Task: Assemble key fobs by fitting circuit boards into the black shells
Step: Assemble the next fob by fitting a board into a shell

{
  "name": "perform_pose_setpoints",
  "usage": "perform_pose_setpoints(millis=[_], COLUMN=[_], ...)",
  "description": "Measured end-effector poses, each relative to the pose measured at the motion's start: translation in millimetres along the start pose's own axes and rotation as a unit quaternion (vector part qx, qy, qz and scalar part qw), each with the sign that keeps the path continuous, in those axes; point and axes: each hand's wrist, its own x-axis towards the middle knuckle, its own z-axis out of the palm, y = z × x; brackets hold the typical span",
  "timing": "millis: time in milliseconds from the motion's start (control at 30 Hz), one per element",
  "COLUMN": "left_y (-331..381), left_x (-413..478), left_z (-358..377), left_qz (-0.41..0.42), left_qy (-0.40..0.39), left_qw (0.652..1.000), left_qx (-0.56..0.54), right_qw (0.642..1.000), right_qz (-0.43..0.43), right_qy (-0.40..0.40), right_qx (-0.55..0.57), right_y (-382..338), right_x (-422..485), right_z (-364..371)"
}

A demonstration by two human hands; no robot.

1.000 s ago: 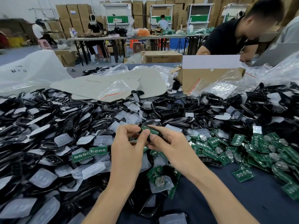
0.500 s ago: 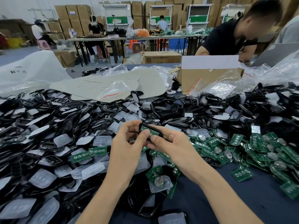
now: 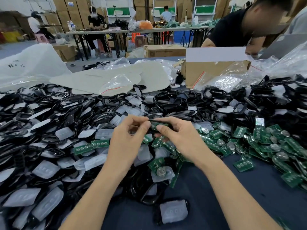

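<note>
From the head camera, two bare arms reach forward over a dark blue bench (image 3: 207, 196). The left hand (image 3: 127, 138) and the right hand (image 3: 181, 136) meet in the middle, a little above the piles. Between them they hold one black shell (image 3: 166, 122) with a green board (image 3: 157, 125) sitting in it. The shell lies sideways, with one end in each hand.

The left fingers (image 3: 132, 117) are curled over the top of the shell, and the left thumb (image 3: 146, 126) presses on its left end. The right fingers (image 3: 174, 121) curl around the far side, and the right thumb (image 3: 163, 129) pushes on the green board. So both hands are pinching the same shell.

On the left side of the bench there is a big heap of black shells (image 3: 49, 113). Mixed in with them are many soft, see-through button pads (image 3: 44, 169). On the right side there is a heap of green boards (image 3: 265, 140), some with a round silver battery on top. A few boards lie just under the hands too.

Behind the heaps lie crinkly plastic bags (image 3: 116, 83) and a flat pale sheet (image 3: 93, 78). An open cardboard box (image 3: 207, 72) stands at the back of the bench. A person in a black shirt (image 3: 232, 27) leans over behind the box. Far away, more people sit at other tables in front of stacked boxes.
</note>
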Motion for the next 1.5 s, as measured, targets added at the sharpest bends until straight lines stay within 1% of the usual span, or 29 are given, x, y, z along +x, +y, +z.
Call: perform_pose_setpoints(millis=[67, 100, 133, 167, 233, 267, 333, 400, 433, 500, 567, 633, 667, 700, 733, 767, 800, 833, 867, 933, 1000, 1133, 1300, 1433, 1500], left_y=[8.7, 14.0, 20.0, 26.6, 39.9, 44.5, 47.8, 48.0, 47.9, 47.2, 45.5, 41.1, 39.3, 38.3, 37.8, 37.7, 36.9, 35.0, 32.3, 25.7, 16.6, 7.1, 3.2, -2.7, -4.9], left_x=[-5.6, -9.9, -15.6, -22.4, -38.4, -45.9, -58.2, -67.7, -71.6, -75.9, -76.4, -70.3, -64.6, -57.8, -49.8, -41.3, -31.4, -21.7, -13.9, -4.4, -1.4, -1.3, -6.8, -7.3, -6.2], left_z=[-8.2, -12.9, -17.8, -21.0, -21.4, -19.3, -13.0, -7.2, -5.1, -3.6, -3.6, -3.5, -2.0, 0.1, 2.6, 4.9, 7.6, 10.5, 14.3, 23.1, 31.1, 33.6, 30.3, 32.7, 32.4], left_qz=[0.008, 0.007, 0.004, 0.002, -0.006, -0.01, 0.005, 0.044, 0.059, 0.073, 0.084, 0.118, 0.123, 0.108, 0.066, 0.007, -0.04, -0.059, -0.06, -0.053, -0.047, -0.028, -0.002, 0.021, 0.034], left_qy=[-0.021, -0.058, -0.12, -0.201, -0.357, -0.407, -0.455, -0.467, -0.466, -0.467, -0.469, -0.445, -0.423, -0.397, -0.37, -0.342, -0.316, -0.287, -0.263, -0.225, -0.199, -0.165, -0.163, -0.149, -0.152], left_qw=[0.997, 0.991, 0.981, 0.961, 0.901, 0.869, 0.812, 0.764, 0.749, 0.741, 0.751, 0.775, 0.8, 0.841, 0.89, 0.929, 0.948, 0.955, 0.961, 0.968, 0.973, 0.981, 0.984, 0.987, 0.987], left_qx=[0.08, 0.118, 0.155, 0.189, 0.246, 0.28, 0.365, 0.443, 0.467, 0.477, 0.456, 0.434, 0.409, 0.352, 0.256, 0.137, 0.032, -0.033, -0.065, -0.098, -0.111, -0.098, -0.079, -0.053, -0.042], right_qw=[0.999, 0.997, 0.994, 0.99, 0.985, 0.984, 0.982, 0.977, 0.974, 0.966, 0.961, 0.959, 0.958, 0.958, 0.961, 0.966, 0.972, 0.977, 0.98, 0.983, 0.98, 0.982, 0.997, 0.997, 0.996], right_qz=[0.007, 0.013, 0.017, 0.021, 0.022, 0.021, 0.023, 0.03, 0.033, 0.035, 0.034, 0.033, 0.032, 0.031, 0.03, 0.031, 0.033, 0.036, 0.039, 0.046, 0.058, 0.058, -0.011, -0.008, -0.006], right_qy=[0.04, 0.061, 0.076, 0.087, 0.095, 0.095, 0.095, 0.105, 0.113, 0.125, 0.128, 0.127, 0.126, 0.125, 0.121, 0.113, 0.102, 0.093, 0.086, 0.073, 0.065, 0.052, 0.042, 0.048, 0.07], right_qx=[0.018, 0.046, 0.079, 0.109, 0.144, 0.151, 0.162, 0.182, 0.195, 0.222, 0.242, 0.253, 0.256, 0.255, 0.245, 0.228, 0.208, 0.189, 0.174, 0.164, 0.179, 0.172, 0.062, 0.065, 0.056], right_y=[2.4, 4.0, 5.8, 7.8, 11.2, 11.9, 12.6, 12.1, 11.2, 9.7, 8.5, 7.9, 8.0, 8.4, 8.8, 9.5, 10.3, 11.3, 11.9, 12.7, 13.3, 11.1, 5.4, 3.5, 4.2], right_x=[1.1, 1.9, 2.7, 3.2, 4.2, 4.5, 4.1, 2.9, 2.3, 1.4, 0.7, 1.1, 1.4, 1.5, 1.5, 1.4, 1.2, 0.8, 0.2, 0.0, 0.8, -1.0, -5.7, -7.5, -7.1], right_z=[-6.2, -8.6, -10.3, -11.2, -11.9, -11.8, -11.4, -12.2, -13.2, -15.5, -17.4, -17.3, -17.0, -17.3, -17.3, -17.8, -18.2, -18.5, -18.6, -17.0, -15.3, -14.5, -7.3, -9.0, -10.6])
